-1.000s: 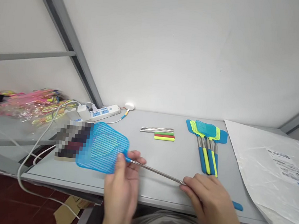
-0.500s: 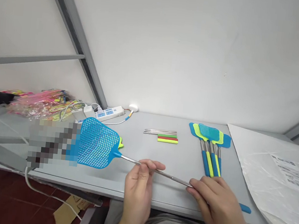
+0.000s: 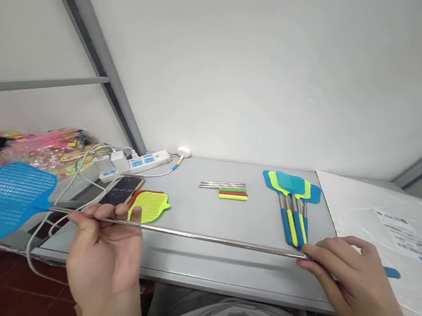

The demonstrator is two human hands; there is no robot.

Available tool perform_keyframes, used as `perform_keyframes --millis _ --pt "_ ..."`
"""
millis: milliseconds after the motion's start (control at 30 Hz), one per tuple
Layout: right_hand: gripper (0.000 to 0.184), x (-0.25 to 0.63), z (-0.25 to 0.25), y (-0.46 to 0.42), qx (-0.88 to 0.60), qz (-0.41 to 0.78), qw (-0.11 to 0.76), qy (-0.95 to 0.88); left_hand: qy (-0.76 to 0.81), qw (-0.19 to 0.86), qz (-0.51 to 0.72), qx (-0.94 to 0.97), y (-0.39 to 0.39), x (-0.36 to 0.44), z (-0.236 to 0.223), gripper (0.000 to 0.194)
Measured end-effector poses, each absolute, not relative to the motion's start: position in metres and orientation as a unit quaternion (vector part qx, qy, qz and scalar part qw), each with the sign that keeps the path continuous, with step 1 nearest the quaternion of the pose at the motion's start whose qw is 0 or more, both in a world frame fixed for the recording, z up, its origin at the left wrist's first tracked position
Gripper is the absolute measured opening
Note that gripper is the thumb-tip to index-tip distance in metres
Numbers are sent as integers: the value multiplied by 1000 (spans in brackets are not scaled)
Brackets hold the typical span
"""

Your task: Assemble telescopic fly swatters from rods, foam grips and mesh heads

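Note:
A blue fly swatter [image 3: 12,202] with a long metal telescopic rod spans the front of the table, its mesh head at the far left. My left hand [image 3: 106,252] is closed on the rod close to the head, palm turned up. Further right, my right hand [image 3: 349,278] grips the rod from above, near its handle end. The tip of a blue handle [image 3: 392,272] shows past that hand; the rest of the handle is hidden by the fingers. Behind my right hand lie several blue and yellow fly swatters [image 3: 292,207] in a fanned pile.
Yellow and red swatter heads [image 3: 150,207] lie beside a phone [image 3: 122,190] and a power strip [image 3: 150,161] with white cables. Metal rods [image 3: 223,185] and coloured handles [image 3: 232,196] rest mid-table. A white plastic bag [image 3: 379,206] covers the right end; bundled packages [image 3: 53,149] sit far left.
My hands have moved apart, the left toward the left and the right toward the right. The rod between them is now much longer, and the blue head has shifted left, uncovering the phone.

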State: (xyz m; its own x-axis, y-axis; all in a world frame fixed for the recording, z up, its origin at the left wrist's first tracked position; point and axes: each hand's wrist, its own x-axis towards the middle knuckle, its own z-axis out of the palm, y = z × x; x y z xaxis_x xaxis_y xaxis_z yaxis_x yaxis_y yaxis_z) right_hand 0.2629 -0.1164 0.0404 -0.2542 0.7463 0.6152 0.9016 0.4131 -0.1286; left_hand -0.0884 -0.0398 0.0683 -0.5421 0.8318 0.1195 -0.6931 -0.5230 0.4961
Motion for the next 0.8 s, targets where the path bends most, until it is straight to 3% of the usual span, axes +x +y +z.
perform_keyframes --millis 200,400,700,800 --pt "15 257 28 -103 -539 -167 312 -764 259 415 858 155 -36 -57 49 27" --pt "12 253 15 -97 -529 -162 307 -774 290 580 730 217 -53 11 19 29" --pt "25 301 24 -110 -565 -155 317 -746 240 494 811 202 -34 -49 54 23" --pt "28 309 22 -115 -580 -166 323 -729 236 511 794 229 -28 -52 56 24"
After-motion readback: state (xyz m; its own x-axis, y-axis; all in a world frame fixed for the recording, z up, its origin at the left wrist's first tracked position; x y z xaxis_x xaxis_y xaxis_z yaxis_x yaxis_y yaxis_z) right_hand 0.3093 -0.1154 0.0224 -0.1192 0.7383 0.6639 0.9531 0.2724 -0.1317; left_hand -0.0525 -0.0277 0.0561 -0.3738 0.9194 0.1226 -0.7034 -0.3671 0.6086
